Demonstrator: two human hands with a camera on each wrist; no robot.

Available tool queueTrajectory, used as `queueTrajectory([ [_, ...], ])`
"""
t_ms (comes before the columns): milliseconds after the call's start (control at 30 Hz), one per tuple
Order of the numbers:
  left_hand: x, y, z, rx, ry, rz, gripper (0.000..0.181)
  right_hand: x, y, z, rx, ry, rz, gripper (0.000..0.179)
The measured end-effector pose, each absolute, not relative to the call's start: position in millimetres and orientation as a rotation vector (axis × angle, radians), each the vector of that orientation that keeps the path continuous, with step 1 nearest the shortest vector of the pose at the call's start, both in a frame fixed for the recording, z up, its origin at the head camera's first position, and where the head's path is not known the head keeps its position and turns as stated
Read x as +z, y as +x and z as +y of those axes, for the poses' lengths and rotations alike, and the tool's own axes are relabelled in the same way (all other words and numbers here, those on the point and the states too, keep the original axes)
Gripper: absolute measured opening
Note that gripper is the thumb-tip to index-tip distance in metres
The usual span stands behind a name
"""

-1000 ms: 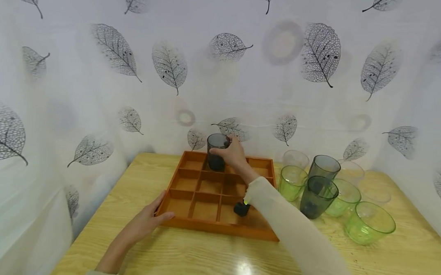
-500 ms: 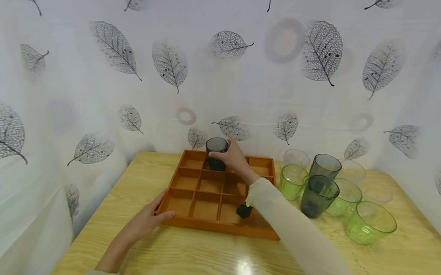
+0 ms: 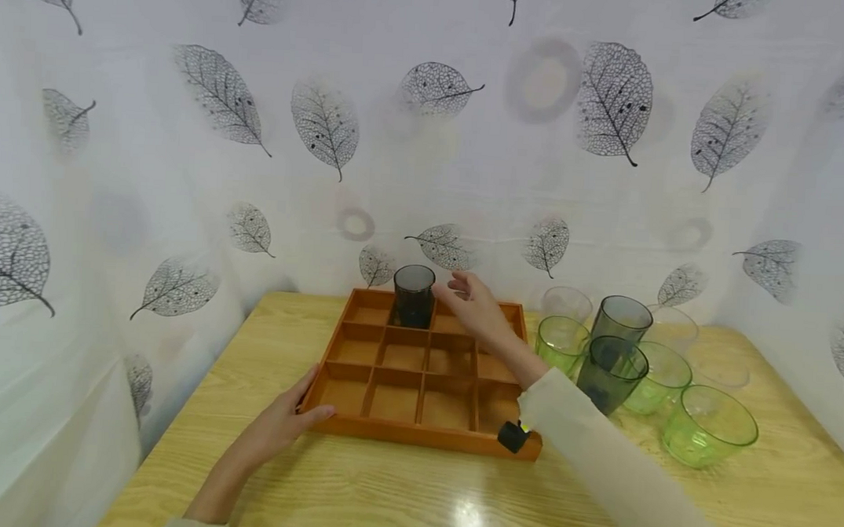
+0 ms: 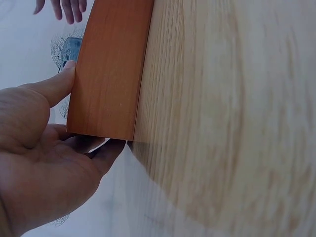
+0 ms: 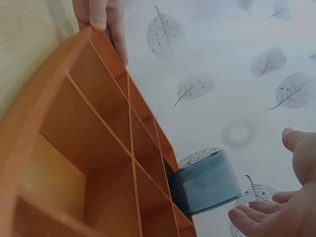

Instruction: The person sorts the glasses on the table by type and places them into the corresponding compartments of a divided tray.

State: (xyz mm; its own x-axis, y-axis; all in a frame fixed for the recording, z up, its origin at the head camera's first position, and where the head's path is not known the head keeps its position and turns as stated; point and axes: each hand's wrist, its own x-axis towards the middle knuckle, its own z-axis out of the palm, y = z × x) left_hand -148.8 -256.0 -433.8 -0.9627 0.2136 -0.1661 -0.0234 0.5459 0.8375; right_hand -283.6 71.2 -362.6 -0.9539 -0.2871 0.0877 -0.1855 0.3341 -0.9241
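An orange-brown wooden divided tray [image 3: 414, 434] with several square compartments lies on the table. Its front left corner is held by my left hand [image 3: 273, 426]; in the left wrist view the thumb presses the top edge and the fingers [image 4: 107, 153] wrap the side wall. A smoky grey drinking glass [image 3: 414, 298] stands upright in the back row, second compartment from the left. Just right of it my right hand [image 3: 480, 309] hovers over the tray with relaxed fingers, holding nothing. The right wrist view shows a gap between the glass [image 5: 207, 182] and those fingertips [image 5: 237, 217].
Right of the tray stand two more smoky glasses [image 3: 609, 378], a green glass [image 3: 556, 344], wider green glasses [image 3: 708, 433] and faint clear ones [image 3: 566, 300]. A leaf-print curtain [image 3: 454, 170] hangs behind the wooden table [image 3: 355, 496]. A small black device [image 3: 513, 436] sits at my right wrist.
The smoky glass was lowered into its compartment, and my right hand has let go and drawn back to the right. My left hand keeps its hold on the tray corner.
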Motion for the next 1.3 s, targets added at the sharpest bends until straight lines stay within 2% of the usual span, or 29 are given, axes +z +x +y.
queueTrajectory([
  [500,-432.6,-147.5,-254.3,1.386,0.155,2.537,0.088,-361.4,-242.8,118.5,-1.758,-0.531,2.46,0.069],
  [1067,-433.9,-148.1,-254.2,1.39,0.147,2.534,0.087,-362.4,-195.8,181.4,-1.636,-0.566,2.567,0.067],
  [1300,-433.4,-148.3,-254.2,1.383,0.148,2.535,0.088,-362.9,-177.1,203.8,-1.666,-0.595,2.599,0.059],
])
